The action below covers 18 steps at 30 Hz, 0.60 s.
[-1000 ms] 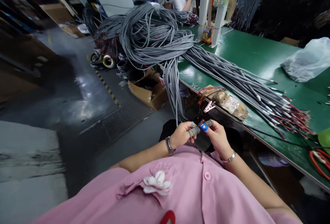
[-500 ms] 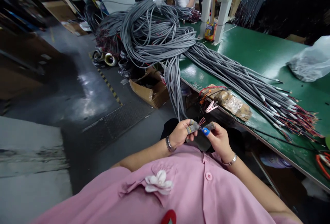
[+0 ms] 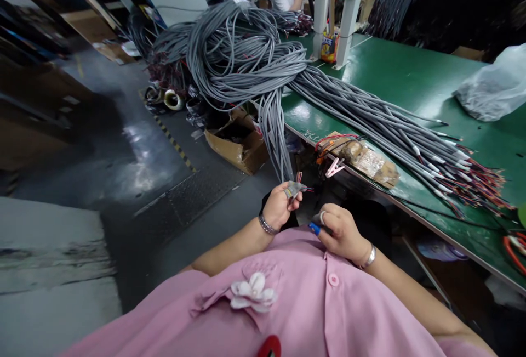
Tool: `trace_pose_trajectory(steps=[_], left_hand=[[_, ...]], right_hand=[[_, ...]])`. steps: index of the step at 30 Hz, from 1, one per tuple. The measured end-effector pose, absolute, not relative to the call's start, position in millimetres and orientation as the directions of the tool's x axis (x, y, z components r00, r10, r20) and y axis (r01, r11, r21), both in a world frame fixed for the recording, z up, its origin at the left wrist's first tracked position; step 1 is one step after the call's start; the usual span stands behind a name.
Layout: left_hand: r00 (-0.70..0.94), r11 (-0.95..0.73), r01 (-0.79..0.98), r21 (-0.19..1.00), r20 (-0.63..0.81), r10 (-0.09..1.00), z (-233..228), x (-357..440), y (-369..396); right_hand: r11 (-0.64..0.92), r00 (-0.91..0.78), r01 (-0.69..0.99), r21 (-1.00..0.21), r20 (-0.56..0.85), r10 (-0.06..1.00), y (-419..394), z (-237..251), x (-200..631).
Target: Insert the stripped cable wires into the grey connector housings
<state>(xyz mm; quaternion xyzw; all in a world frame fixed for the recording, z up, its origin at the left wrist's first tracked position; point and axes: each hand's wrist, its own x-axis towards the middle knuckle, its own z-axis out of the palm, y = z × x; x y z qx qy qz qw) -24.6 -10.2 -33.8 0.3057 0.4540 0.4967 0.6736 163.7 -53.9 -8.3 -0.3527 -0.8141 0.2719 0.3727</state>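
Beside the worktop (image 3: pixel 411 83), the left hand (image 3: pixel 279 205) pinches splayed wire ends (image 3: pixel 299 177), probably best held firmly near their base to keep them apart, while the right hand (image 3: pixel 342 231) curls nearby, its contents unclear.
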Motion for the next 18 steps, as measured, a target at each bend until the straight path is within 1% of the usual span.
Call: trace_pose_trajectory(steps=[1, 3, 4, 5, 6, 9, 10, 12, 15, 18], left_hand=[[0.105, 0.308, -0.363, 0.879, -0.29, 0.951, -32.9, -25.7, -11.4], [0.177, 0.298, -0.264, 0.917, -0.258, 0.95, -30.1, -25.8, -17.0], [0.225, 0.299, -0.211, 0.931, -0.251, 0.941, -28.2, -25.0, -20.7], [0.269, 0.299, -0.162, 0.941, -0.249, 0.931, -26.2, -23.8, -24.4], [0.306, 0.291, -0.118, 0.949, -0.244, 0.92, -24.2, -22.6, -27.6], [0.382, 0.23, -0.024, 0.973, -0.204, 0.901, -19.4, -19.8, -33.2], [0.399, 0.207, -0.006, 0.978, -0.187, 0.897, -18.7, -19.4, -33.7], [0.424, 0.173, 0.021, 0.985, -0.165, 0.891, -18.9, -18.8, -33.6], [0.456, 0.163, 0.063, 0.985, -0.173, 0.873, -22.0, -18.0, -32.3], [0.489, 0.174, 0.113, 0.978, -0.207, 0.847, -24.7, -17.2, -30.5]], right_hand=[[0.57, -0.436, 0.35, -0.743, 0.409, 0.801, -53.7, -8.2, 164.5], [0.421, -0.245, 0.29, -0.859, 0.358, 0.901, -50.7, -9.6, 166.8], [0.33, -0.138, 0.239, -0.913, 0.304, 0.943, -48.2, -10.9, 167.8], [0.246, -0.066, 0.177, -0.953, 0.238, 0.969, -45.5, -12.3, 168.3], [0.173, -0.046, 0.112, -0.979, 0.169, 0.985, -42.9, -13.7, 168.3], [-0.006, -0.193, -0.032, -0.999, 0.001, 0.981, -37.9, -16.1, 164.6], [-0.047, -0.23, -0.061, -0.997, -0.032, 0.973, -37.3, -16.2, 162.7], [-0.099, -0.238, -0.108, -0.989, -0.071, 0.969, -36.9, -15.5, 159.0], [-0.13, -0.207, -0.141, -0.981, -0.099, 0.973, -37.1, -14.5, 156.6], [-0.088, -0.174, -0.119, -0.989, -0.067, 0.983, -37.9, -15.5, 157.7]])
